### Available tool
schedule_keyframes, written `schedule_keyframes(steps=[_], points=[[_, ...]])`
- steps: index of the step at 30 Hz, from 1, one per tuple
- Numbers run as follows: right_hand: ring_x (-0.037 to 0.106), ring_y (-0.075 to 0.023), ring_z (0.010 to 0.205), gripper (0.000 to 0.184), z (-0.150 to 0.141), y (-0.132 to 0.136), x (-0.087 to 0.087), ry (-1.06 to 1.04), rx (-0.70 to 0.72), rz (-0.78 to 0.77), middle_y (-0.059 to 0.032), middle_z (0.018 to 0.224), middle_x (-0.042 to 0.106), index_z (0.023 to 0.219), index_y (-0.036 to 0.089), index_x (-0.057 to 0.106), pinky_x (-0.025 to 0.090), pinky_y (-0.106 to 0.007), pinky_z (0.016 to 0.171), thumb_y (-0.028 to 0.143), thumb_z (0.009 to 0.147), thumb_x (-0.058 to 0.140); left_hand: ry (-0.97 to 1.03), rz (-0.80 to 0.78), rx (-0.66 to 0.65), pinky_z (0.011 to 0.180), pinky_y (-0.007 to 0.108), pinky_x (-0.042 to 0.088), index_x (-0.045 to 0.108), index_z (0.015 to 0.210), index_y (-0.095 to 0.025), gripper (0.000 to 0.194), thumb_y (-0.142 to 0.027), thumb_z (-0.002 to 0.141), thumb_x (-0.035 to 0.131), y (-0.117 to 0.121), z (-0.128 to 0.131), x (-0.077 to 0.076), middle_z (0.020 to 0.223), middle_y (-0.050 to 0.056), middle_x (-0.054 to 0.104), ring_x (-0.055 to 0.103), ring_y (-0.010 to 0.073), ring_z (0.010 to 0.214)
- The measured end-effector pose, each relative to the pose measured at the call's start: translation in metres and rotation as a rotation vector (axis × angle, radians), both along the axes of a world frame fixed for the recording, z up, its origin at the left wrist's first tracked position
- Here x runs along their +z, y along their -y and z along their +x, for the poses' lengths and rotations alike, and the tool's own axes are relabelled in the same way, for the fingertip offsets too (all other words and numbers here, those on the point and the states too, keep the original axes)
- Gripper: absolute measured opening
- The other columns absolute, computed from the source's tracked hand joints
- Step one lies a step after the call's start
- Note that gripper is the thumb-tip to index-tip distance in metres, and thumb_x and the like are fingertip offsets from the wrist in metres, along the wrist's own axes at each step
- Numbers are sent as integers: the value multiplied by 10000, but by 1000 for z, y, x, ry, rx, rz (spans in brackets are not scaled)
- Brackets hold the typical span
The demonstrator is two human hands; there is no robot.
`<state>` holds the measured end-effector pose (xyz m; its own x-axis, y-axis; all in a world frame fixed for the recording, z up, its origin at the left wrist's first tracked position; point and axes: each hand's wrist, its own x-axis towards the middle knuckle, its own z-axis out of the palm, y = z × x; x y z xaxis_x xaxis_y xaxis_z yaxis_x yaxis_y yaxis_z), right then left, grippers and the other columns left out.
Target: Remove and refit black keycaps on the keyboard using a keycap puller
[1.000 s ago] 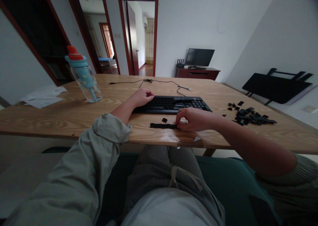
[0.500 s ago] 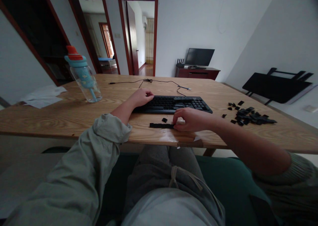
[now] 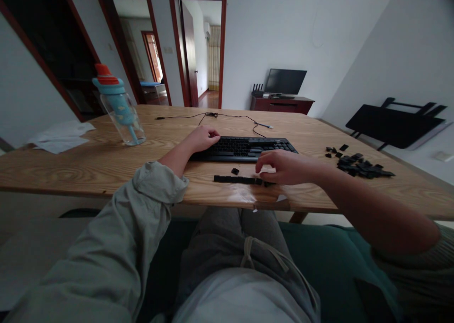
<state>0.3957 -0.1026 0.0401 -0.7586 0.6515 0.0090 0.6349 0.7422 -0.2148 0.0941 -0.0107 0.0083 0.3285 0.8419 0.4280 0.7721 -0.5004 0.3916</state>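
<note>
A black keyboard (image 3: 232, 148) lies on the table, and my left hand (image 3: 203, 139) rests curled against its left end, gripping it there. In front of it runs a short row of black keycaps (image 3: 236, 179), with one loose keycap (image 3: 235, 171) just behind the row. My right hand (image 3: 280, 167) is over the row's right end, thumb and forefinger apart, with nothing visible between them. Another dark keycap (image 3: 268, 184) lies partly hidden below that hand. A long black piece sits on top of the keyboard's right part.
A heap of black keycaps (image 3: 363, 166) lies to the right on the wooden table (image 3: 159, 171). A clear bottle with an orange and blue lid (image 3: 122, 115) and white paper (image 3: 60, 136) are at the left. Behind the keyboard trails its cable (image 3: 230, 115).
My right hand has moved a little to the right and its fingers have parted from the row. More keycaps show at the row's right end. My left hand stays put.
</note>
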Motion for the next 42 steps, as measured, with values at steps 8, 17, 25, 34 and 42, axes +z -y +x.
schedule_keyframes(steps=[8, 17, 25, 34, 42], points=[[661, -226, 930, 197, 22, 3, -2, 8, -5, -76, -80, 1056, 718, 956, 217, 763, 491, -324, 836, 323, 815, 674, -17, -6, 6, 800, 322, 506, 781, 924, -150, 249, -309, 844, 607, 1, 0, 1, 913, 82, 773, 673, 200, 823], [663, -219, 906, 136, 13, 0, -12, 21, -21, -71, -75, 1016, 724, 850, 214, 738, 495, -311, 820, 304, 812, 643, -19, -6, -2, 798, 318, 499, 776, 914, -155, 248, -314, 842, 599, 2, 0, 1, 901, 78, 771, 668, 195, 811], [664, -223, 903, 157, 15, -1, -13, 13, -27, -49, -82, 1027, 732, 899, 205, 746, 497, -312, 818, 297, 838, 634, -11, -13, 4, 826, 329, 503, 781, 928, -157, 260, -318, 832, 601, 2, 0, 2, 923, 87, 770, 675, 207, 836], [673, -213, 887, 186, 9, 1, -13, 24, -39, -65, -71, 1026, 744, 946, 212, 759, 502, -302, 816, 307, 851, 630, -11, -14, -5, 816, 316, 501, 778, 911, -178, 254, -339, 832, 598, 0, -2, -1, 911, 68, 774, 673, 199, 837], [668, -226, 923, 252, 32, -7, -5, 36, -63, -66, -83, 1078, 727, 1022, 218, 775, 504, -316, 824, 324, 851, 622, -16, -29, -3, 788, 317, 503, 776, 929, -164, 276, -345, 832, 592, 1, -1, 1, 921, 79, 773, 673, 206, 835]])
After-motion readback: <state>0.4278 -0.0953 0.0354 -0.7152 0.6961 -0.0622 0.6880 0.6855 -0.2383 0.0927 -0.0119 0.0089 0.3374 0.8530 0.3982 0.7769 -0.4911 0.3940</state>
